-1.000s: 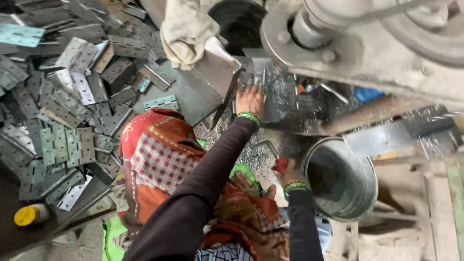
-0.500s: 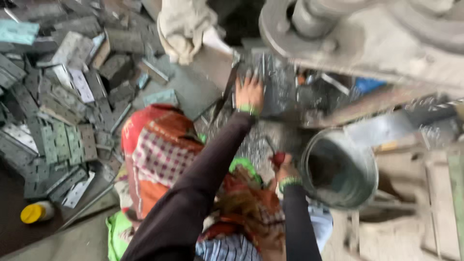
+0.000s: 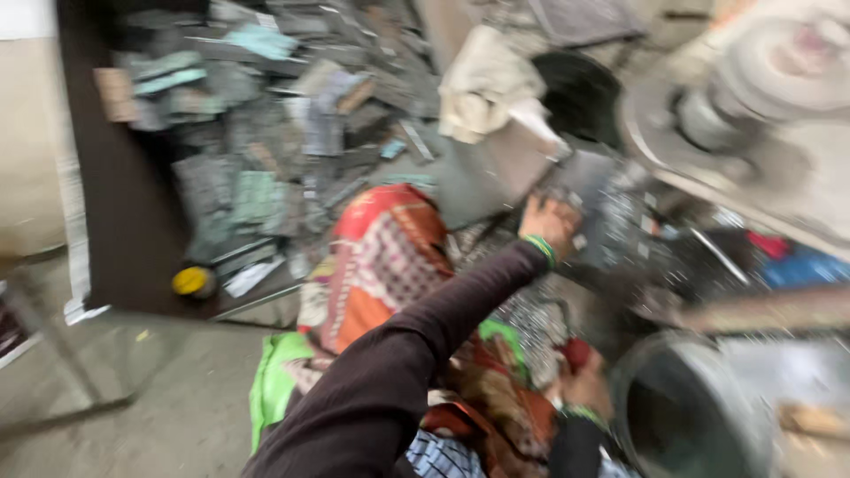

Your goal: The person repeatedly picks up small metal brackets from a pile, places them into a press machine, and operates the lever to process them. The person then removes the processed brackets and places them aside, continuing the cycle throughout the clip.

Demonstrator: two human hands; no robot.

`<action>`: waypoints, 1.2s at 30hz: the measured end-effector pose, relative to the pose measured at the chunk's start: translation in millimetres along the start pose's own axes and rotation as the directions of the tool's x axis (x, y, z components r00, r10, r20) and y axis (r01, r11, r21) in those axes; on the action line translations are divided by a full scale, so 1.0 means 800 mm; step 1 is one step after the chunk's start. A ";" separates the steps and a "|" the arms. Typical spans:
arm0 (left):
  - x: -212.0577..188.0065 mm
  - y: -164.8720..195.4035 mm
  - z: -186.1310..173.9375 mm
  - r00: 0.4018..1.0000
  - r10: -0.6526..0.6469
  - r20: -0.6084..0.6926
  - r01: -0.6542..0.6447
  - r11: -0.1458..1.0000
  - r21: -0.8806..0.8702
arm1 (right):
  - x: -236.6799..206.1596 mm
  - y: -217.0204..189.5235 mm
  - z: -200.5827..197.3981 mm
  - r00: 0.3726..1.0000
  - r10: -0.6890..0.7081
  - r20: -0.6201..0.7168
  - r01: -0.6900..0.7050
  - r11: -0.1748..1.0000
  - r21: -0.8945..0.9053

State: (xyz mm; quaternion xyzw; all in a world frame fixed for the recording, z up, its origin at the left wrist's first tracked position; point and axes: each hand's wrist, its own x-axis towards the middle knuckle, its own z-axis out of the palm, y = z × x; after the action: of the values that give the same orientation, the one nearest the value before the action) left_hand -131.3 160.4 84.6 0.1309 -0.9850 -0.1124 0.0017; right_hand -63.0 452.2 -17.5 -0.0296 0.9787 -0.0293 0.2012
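The picture is badly blurred. My left hand (image 3: 549,223), in a dark sleeve with a green bangle, reaches forward onto dark perforated metal plates (image 3: 620,226) on the bed of a machine. Its fingers lie on the plates' near edge, and the blur hides whether they grip. My right hand (image 3: 586,386), also with a green bangle, is low by my lap. It sits against the left rim of a round metal bucket (image 3: 686,416). Something red (image 3: 575,352) shows just above it. Whether that hand holds anything is hidden.
A large heap of grey and greenish stamped metal plates (image 3: 266,168) fills the upper left. A yellow round object (image 3: 191,281) lies at its near edge. A pale cloth (image 3: 482,84) hangs over the machine, whose big wheel (image 3: 753,106) is at the upper right. Patterned red-orange clothing (image 3: 381,257) covers my lap.
The view has swung right and down and become blurred. My left hand stays on the plates on the machine bed. The right hand remains beside the bucket.
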 end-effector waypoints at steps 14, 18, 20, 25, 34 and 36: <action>-0.246 -0.386 -0.122 0.706 -0.657 -0.265 0.668 0.742 -0.058 | 0.040 0.018 0.049 0.817 -0.302 -0.492 0.484 0.822 0.299; -0.329 -0.400 -0.080 0.599 -0.742 -0.301 0.788 0.613 0.056 | 0.041 0.030 0.052 0.847 -0.308 -0.433 0.423 0.883 0.201; -0.343 -0.397 -0.064 0.600 -0.725 -0.339 0.789 0.607 0.097 | 0.043 0.036 0.052 0.834 -0.329 -0.443 0.438 0.882 0.171; -0.321 -0.399 -0.049 0.581 -0.777 -0.241 0.812 0.573 0.109 | 0.041 0.034 0.050 0.908 -0.216 -0.359 0.240 0.970 0.023; -0.319 -0.432 -0.066 0.573 -0.746 -0.339 0.768 0.634 -0.096 | -0.004 0.012 0.017 0.939 -0.158 -0.307 0.166 0.986 -0.001; -0.313 -0.430 -0.093 0.540 -0.716 -0.442 0.747 0.650 -0.139 | -0.012 0.003 0.006 0.950 -0.142 -0.278 0.152 0.988 0.017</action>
State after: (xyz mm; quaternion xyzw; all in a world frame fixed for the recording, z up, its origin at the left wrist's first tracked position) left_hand 201.1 -114.7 87.2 0.5522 -0.8126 -0.0354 0.1831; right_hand -52.4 455.4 -18.3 -0.0941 0.9915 -0.0668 0.0605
